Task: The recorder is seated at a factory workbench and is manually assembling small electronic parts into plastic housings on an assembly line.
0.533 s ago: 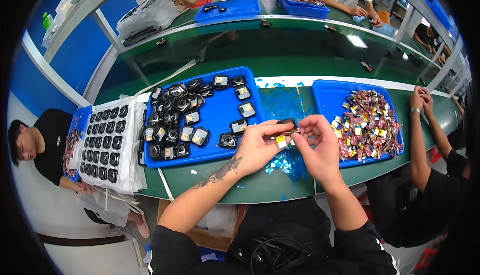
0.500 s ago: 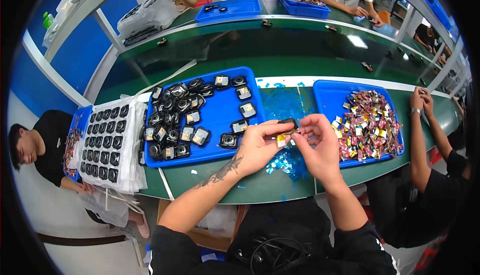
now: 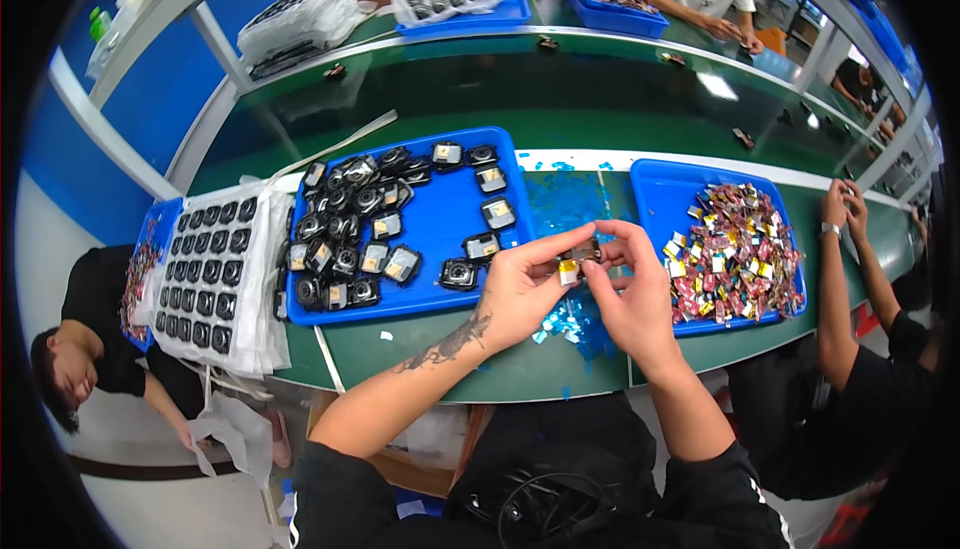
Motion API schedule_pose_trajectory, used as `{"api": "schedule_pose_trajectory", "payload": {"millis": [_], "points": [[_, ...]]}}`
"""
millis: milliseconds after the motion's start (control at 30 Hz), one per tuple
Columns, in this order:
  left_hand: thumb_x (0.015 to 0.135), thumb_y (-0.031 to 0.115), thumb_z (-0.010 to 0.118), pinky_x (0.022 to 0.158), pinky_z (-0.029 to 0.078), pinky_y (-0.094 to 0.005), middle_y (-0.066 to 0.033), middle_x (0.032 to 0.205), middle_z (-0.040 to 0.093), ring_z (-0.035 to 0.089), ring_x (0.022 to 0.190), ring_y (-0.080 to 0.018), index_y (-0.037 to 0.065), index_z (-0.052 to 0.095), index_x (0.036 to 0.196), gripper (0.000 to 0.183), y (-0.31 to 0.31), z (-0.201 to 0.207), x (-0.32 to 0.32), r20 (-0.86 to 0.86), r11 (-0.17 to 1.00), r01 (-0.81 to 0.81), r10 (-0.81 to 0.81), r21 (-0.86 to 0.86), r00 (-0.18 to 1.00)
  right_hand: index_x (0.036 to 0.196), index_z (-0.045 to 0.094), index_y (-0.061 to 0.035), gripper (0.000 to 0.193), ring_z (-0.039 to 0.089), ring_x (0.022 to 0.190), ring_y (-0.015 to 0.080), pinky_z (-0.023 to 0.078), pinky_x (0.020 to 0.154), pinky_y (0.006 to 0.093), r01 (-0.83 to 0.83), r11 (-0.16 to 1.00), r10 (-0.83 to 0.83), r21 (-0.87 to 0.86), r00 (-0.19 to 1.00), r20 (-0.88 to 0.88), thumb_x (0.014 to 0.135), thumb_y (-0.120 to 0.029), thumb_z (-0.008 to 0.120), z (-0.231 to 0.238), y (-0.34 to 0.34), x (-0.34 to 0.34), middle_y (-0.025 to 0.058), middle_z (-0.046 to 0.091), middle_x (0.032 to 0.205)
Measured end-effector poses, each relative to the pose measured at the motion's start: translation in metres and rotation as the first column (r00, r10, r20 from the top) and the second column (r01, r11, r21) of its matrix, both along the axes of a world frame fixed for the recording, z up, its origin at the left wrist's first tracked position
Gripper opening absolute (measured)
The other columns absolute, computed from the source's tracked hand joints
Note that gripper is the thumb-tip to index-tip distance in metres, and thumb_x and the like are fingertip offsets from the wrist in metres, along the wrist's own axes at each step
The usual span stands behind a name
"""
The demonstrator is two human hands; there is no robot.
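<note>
- Your left hand pinches a small part between thumb and forefinger, the part's white-and-yellow face showing below the fingertips.
- Your right hand meets it from the other side, thumb and curled fingers closed on the part's darker end; how firmly each hand grips, you cannot tell from this view.
- That part sits in the air above the green bench, in front of the gap between your two blue trays.
- Beneath your hands lie shiny blue film scraps, with more scattered farther back.
- On your left, the left blue tray holds black square housings, piled at its left side and spaced along its right.
- On your right, the right blue tray carries a heap of small red, white and yellow pieces.
- Beyond the left tray, a white sheet bears rows of black housings.
</note>
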State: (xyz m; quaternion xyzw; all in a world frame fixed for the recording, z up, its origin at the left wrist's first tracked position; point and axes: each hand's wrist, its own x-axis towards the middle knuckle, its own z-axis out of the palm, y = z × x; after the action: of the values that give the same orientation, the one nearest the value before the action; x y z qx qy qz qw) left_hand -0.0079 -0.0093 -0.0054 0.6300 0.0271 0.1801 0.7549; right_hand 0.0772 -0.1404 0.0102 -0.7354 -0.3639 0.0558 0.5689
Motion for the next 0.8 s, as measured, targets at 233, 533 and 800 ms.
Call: {"api": "schedule_pose_trajectory", "payload": {"millis": [233, 533, 800], "points": [[0.084, 0.021, 0.068, 0.073, 0.052, -0.0400, -0.0104, 0.092, 0.066, 0.064, 0.081, -0.0304, 0.007, 0.066, 0.088, 0.015, 0.063, 0.024, -0.010, 0.156, 0.055, -0.221, 0.544, 0.974, 0.824, 0.117, 0.049, -0.0016, 0.040, 0.066, 0.072, 0.0165, 0.050, 0.067, 0.0286, -0.098, 0.990, 0.117, -0.106, 0.975, 0.190, 0.082, -0.007, 0.067, 0.028, 0.045, 0.114, 0.0078, 0.068, 0.073], [0.067, 0.037, 0.080, 0.083, 0.049, -0.0405, -0.0106, 0.099, 0.068, 0.064, 0.098, -0.0288, 0.011, 0.065, 0.100, 0.045, 0.107, 0.045, -0.072, -0.249, 0.081, 0.293, 0.762, 0.953, 0.598, 0.098, 0.061, -0.0046, 0.051, 0.066, 0.092, 0.0286, 0.051, 0.080, 0.0364, 0.234, 0.817, -0.140, -0.527, 0.967, 0.213, 0.059, -0.025, 0.089, -0.027, 0.124, 0.221, 0.0142, 0.067, 0.094], [0.074, 0.018, 0.075, 0.079, 0.052, -0.0409, -0.0132, 0.089, 0.070, 0.067, 0.090, -0.0312, 0.008, 0.070, 0.089, 0.019, 0.109, 0.040, -0.052, -0.215, 0.213, 0.074, 0.780, 0.974, 0.588, 0.099, 0.067, -0.0012, 0.033, 0.068, 0.088, 0.0279, 0.053, 0.079, 0.0366, 0.232, 0.909, -0.194, -0.346, 0.971, 0.139, 0.077, -0.025, 0.075, -0.007, 0.066, 0.253, 0.0152, 0.070, 0.090]]}}
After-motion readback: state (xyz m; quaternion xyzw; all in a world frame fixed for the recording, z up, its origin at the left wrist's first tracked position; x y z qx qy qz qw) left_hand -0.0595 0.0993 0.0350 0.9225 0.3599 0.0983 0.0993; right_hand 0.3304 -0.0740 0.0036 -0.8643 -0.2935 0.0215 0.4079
